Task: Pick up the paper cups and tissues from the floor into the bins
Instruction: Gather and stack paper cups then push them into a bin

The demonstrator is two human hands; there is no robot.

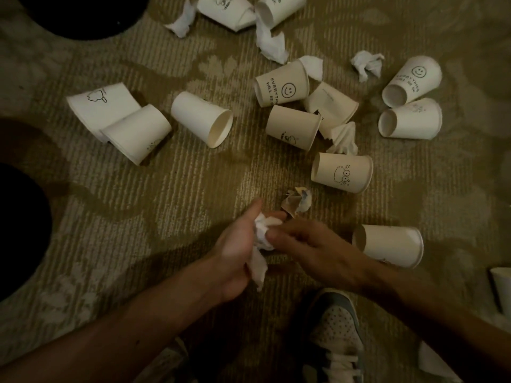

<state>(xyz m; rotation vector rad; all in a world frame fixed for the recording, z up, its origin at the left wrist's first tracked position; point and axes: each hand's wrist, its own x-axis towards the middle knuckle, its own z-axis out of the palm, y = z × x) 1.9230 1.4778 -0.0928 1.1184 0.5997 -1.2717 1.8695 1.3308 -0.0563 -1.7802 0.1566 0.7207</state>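
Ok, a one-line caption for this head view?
Left hand grips a crumpled tissue as the right hand touches it, paper cups scattered on the carpet.

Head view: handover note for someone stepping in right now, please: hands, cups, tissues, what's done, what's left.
Left hand grips a crumpled tissue. Right hand touches that tissue; its grip is blurred.
Another tissue lies just beyond the hands. Cups and more tissues are scattered over the carpet; dark shapes at left may be bins.
Done: one tissue in hand. Left: bin it, then everything else on the floor.
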